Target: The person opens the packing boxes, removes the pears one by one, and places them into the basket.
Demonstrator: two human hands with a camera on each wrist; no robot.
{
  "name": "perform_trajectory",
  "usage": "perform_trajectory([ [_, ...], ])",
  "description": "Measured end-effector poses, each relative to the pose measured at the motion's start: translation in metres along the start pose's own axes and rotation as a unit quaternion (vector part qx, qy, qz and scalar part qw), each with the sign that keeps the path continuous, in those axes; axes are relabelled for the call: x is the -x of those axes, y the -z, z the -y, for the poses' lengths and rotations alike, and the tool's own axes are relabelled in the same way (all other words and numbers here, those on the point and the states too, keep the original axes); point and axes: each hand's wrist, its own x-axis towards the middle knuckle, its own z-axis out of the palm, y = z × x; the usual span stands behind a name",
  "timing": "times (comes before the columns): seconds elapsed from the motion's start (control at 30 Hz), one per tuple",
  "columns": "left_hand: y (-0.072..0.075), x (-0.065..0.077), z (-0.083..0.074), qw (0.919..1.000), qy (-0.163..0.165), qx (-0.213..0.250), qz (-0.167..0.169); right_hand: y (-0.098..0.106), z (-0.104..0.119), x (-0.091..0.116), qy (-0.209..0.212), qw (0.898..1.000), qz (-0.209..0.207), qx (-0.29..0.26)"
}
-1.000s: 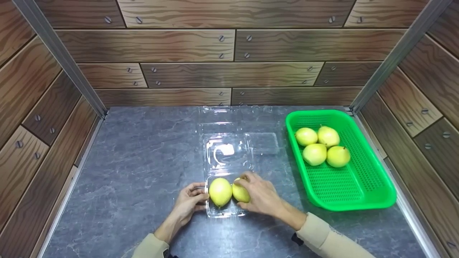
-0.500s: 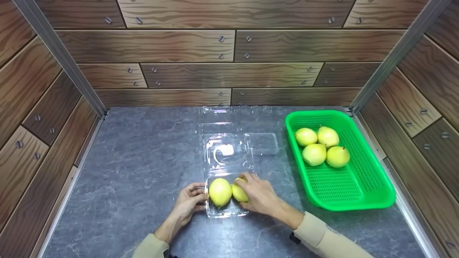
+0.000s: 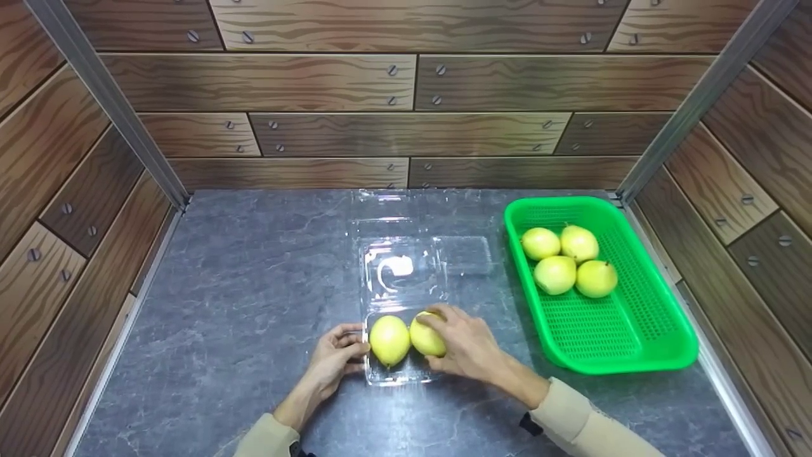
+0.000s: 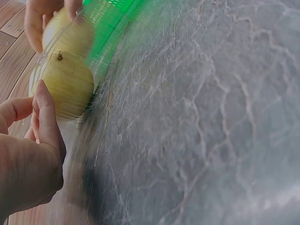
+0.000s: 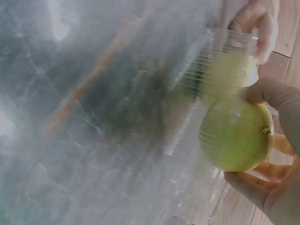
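Observation:
A clear plastic clamshell container lies on the table, its lid laid back behind it. One yellow-green pear sits in the container's left part, stem toward the near side. My left hand pinches the container's left wall between thumb and fingers, as the left wrist view also shows. With thumb and fingers curled round it, my right hand grips a second pear at the container's right side, close beside the first. Whether this pear rests on the container's bottom cannot be told.
A green perforated basket stands on the right, with several pears grouped in its far left part. More clear plastic packaging lies behind and right of the lid. Wood-patterned walls close off the back and sides.
My right hand first shifts very slightly left, then back right, and more of its pear shows now. The left hand, container and first pear stay in place.

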Motion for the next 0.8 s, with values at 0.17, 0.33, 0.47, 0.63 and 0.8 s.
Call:
perform_trajectory([
  [0.17, 0.000, 0.000, 0.000, 1.0000, -0.004, -0.005, 0.000, 0.015, 0.001, 0.001, -0.002, 0.999, -0.024, -0.025],
  [0.33, 0.000, 0.001, -0.001, 1.0000, -0.003, -0.007, -0.001, 0.030, 0.004, 0.004, 0.008, 0.999, -0.050, -0.017],
  [0.47, -0.001, 0.001, -0.001, 1.0000, -0.002, -0.005, -0.001, 0.042, 0.004, 0.009, 0.016, 0.997, -0.075, -0.010],
  [0.63, -0.001, 0.002, -0.002, 1.0000, -0.003, -0.009, 0.002, 0.059, -0.001, 0.016, 0.013, 0.996, -0.091, -0.016],
  [0.8, 0.000, 0.001, -0.001, 1.0000, -0.003, -0.009, 0.003, 0.075, -0.010, 0.024, 0.003, 0.994, -0.111, -0.023],
])
